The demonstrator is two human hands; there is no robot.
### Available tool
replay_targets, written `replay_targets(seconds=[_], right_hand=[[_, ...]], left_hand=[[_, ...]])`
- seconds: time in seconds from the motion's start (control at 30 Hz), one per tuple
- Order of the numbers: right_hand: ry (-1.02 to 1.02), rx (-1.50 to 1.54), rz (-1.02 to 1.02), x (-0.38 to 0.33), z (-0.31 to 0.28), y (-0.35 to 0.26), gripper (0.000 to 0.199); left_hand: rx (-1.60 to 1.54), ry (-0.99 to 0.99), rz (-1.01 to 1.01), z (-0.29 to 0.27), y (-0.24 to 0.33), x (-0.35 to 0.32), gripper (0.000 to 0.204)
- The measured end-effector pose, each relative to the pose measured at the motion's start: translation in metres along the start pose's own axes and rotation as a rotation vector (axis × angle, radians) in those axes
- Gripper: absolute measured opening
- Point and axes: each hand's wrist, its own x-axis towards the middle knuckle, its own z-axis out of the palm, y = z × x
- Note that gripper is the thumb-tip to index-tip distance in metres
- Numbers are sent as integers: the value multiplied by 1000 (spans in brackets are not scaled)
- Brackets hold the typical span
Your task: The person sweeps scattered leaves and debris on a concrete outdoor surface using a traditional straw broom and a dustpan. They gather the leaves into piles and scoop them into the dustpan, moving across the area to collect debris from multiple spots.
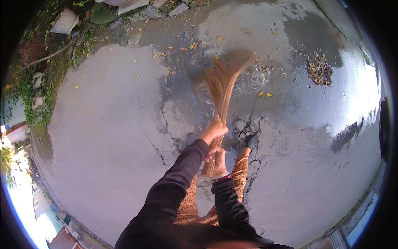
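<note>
Both my hands are closed around a long straw broom (226, 89). My left hand (213, 130) grips it farther along, near where the straws begin to fan out. Closer to my body, my right hand (218, 159) wraps the narrow butt end, with bracelets at its wrist. The fanned bristles point away from me over damp, cracked concrete and are smeared by motion, bending to the right at the tips. Small yellow leaves (265, 94) and bits of dirt lie around the bristles.
A heap of dark wet debris (319, 69) sits at the far right. Broken concrete (242, 128) lies by my shoe (252, 142). Green plants (35, 97) and a white pot (65, 21) border the left. Wet patches and scattered leaves mark the far ground.
</note>
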Motion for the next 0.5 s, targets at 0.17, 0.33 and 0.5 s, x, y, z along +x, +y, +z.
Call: replay_targets(seconds=[0.17,0.33,0.5], right_hand=[[157,-388,-161,-42,16,74,4],[122,-685,154,-36,2,11,2],[85,-163,130,-12,-16,-22,7]], left_hand=[[-296,-179,132,-21,-26,-75,95],[-341,197,-75,-11,-29,-60,94],[-326,69,-57,18,-11,-8,92]])
